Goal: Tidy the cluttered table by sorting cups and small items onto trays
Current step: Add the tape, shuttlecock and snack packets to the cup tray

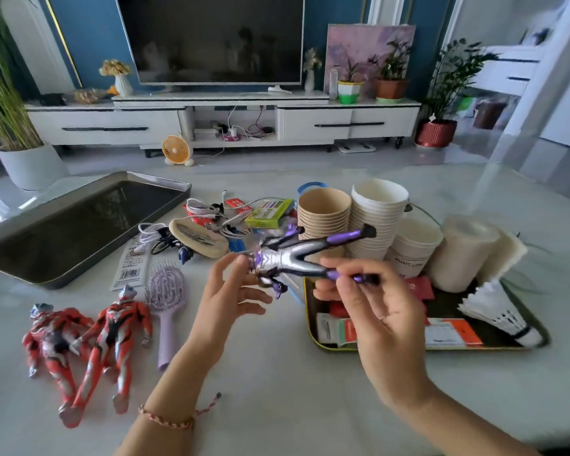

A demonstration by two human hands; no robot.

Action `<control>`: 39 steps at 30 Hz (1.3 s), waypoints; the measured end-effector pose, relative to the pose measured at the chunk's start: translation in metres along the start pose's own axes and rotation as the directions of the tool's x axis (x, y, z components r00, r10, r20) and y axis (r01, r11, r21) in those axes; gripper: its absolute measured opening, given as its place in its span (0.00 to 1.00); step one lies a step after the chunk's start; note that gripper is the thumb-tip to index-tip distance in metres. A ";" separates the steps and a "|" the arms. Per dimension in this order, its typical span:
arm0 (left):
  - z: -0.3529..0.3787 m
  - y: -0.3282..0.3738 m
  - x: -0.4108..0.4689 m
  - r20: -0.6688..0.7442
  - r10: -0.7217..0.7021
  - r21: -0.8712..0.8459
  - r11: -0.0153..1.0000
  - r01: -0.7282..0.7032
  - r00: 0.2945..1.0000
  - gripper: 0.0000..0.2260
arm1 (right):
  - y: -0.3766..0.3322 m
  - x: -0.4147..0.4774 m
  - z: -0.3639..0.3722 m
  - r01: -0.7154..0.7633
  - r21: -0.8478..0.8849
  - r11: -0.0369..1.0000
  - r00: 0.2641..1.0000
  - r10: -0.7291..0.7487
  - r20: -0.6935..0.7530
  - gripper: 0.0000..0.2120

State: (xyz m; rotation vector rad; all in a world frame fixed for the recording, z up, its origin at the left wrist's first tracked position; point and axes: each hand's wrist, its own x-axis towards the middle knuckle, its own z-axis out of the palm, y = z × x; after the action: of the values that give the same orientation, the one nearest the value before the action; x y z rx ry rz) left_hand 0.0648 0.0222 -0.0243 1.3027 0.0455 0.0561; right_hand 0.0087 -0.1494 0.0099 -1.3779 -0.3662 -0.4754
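Table [277, 373]: pale and glossy, under everything below.
Big tray [79, 225]: dark, far left on the table, nothing in it.
Small tray [445, 309]: dark, near right, holding packets [336, 327] and shuttlecocks [497, 311]; partly hidden by the right hand.
Cups: brown stack [323, 212], taller white stack [377, 218] touching it, and a single white cup [412, 248] just beside, all at the small tray's far edge; on the tray or behind it, cannot tell.
Paper roll [464, 251]: upright, right of the single cup.
Red figures [56, 340]: two, lying face up side by side at the near left, well apart from both trays.
Purple figure [293, 258]: in the air between the hands, lying level above the small tray's left far corner, head to the left, legs to the right.
Right hand [372, 311]: fingers curled and clamped on one leg of the purple figure.
Left hand [224, 301]: fingers apart and relaxed, forefinger tip touching the figure's head end.
Brush [167, 297]: lilac, flat on the table, just right of the red figures.
Cables [208, 215]: white, tangled among small clutter between the big tray and the cups.
Green box [269, 212]: at the right edge of that clutter, near the brown stack.
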 end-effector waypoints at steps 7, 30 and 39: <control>0.044 -0.006 -0.024 0.099 0.200 0.360 0.906 -0.223 0.975 0.05 | -0.009 0.014 -0.072 -0.306 0.154 0.939 0.915 0.335 -0.225 0.05; 0.074 -0.055 -0.029 0.358 0.345 0.715 0.496 -0.492 0.868 0.21 | 0.010 0.014 -0.135 0.217 -0.927 0.305 0.976 -0.047 0.213 0.07; 0.069 -0.054 -0.031 0.290 0.432 0.675 0.540 -0.503 0.854 0.13 | 0.016 0.007 -0.070 0.509 -0.736 0.446 0.855 -0.162 0.493 0.07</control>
State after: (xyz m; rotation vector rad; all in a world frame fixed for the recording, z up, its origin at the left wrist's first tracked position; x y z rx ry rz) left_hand 0.0392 -0.0608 -0.0579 2.1148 -0.4152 0.4939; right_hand 0.0215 -0.2173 -0.0109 -2.4225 -0.7975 -0.8148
